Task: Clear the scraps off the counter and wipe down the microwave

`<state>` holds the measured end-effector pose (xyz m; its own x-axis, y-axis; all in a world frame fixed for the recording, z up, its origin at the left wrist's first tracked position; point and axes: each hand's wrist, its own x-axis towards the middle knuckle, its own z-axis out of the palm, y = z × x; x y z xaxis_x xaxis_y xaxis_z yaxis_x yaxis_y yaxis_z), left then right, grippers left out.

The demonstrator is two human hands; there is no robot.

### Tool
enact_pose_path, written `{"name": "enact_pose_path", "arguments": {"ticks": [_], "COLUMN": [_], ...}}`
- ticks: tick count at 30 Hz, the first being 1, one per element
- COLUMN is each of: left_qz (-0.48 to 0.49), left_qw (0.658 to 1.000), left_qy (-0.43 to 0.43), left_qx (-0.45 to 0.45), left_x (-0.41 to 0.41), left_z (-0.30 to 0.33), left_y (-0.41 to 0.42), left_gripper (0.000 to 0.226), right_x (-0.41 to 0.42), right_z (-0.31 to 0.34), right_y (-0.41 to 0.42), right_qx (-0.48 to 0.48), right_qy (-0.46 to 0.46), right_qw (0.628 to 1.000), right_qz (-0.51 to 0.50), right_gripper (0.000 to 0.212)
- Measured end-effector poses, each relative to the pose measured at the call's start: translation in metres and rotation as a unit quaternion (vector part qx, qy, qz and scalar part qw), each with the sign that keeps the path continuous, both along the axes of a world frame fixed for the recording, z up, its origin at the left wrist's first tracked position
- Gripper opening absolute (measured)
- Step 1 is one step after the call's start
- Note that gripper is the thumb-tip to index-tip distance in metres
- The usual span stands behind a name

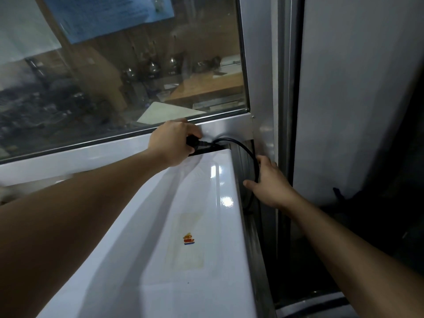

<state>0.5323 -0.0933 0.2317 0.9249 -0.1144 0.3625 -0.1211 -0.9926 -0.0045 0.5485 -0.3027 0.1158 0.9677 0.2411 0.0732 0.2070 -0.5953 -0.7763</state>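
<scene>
The white microwave [183, 226] sits w/ its shiny top facing the camera. Its long side runs from bottom left up to the top right, toward the window [128, 65]. Its back end is just below the silver window frame [227, 125].

On top of the microwave is a clear sticker [187, 241] w/ a small picture in yellow, red & blue. No words on it can be read. A blue paper [110, 14] is stuck behind the glass, top left. It has lines of writing but they are too blurry to read.

The left hand [171, 144] reaches to the back edge of the microwave. Its fingers are curled round a black plug [191, 142]. The plug points right, along the window frame.

A black cord [241, 148] comes out of the plug, bends in a loop & goes down the right side of the microwave, in the gap next to the metal post [263, 88].

The right hand [268, 182] is down in that gap. Thumb & fingers are spread out, & the cord passes between thumb and fingers. Can't tell if it grips the cord or just touches it.

Behind the glass are shiny metal pots [151, 67] & a wood counter [206, 86], all dim.
</scene>
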Motion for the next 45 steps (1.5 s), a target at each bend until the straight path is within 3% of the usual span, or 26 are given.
{"name": "enact_pose_path", "arguments": {"ticks": [13, 29, 45], "left_qz": [0.011, 0.023, 0.031], "left_qw": [0.999, 0.998, 0.999], "left_qy": [-0.038, -0.041, -0.024], "left_qx": [0.003, 0.028, 0.037], "left_x": [0.000, -0.003, -0.015], "left_z": [-0.014, -0.017, -0.014], "left_y": [0.001, -0.002, 0.000], "left_gripper": [0.033, 0.017, 0.038], "right_x": [-0.003, -0.008, -0.013], "right_z": [0.001, 0.001, 0.006], "right_y": [-0.006, -0.014, -0.015], "right_qx": [0.015, 0.003, 0.016], "right_qy": [-0.006, -0.004, -0.012], "right_qw": [1.000, 1.000, 1.000], "right_qz": [-0.006, -0.005, 0.002], "right_gripper": [0.083, 0.082, 0.082]}}
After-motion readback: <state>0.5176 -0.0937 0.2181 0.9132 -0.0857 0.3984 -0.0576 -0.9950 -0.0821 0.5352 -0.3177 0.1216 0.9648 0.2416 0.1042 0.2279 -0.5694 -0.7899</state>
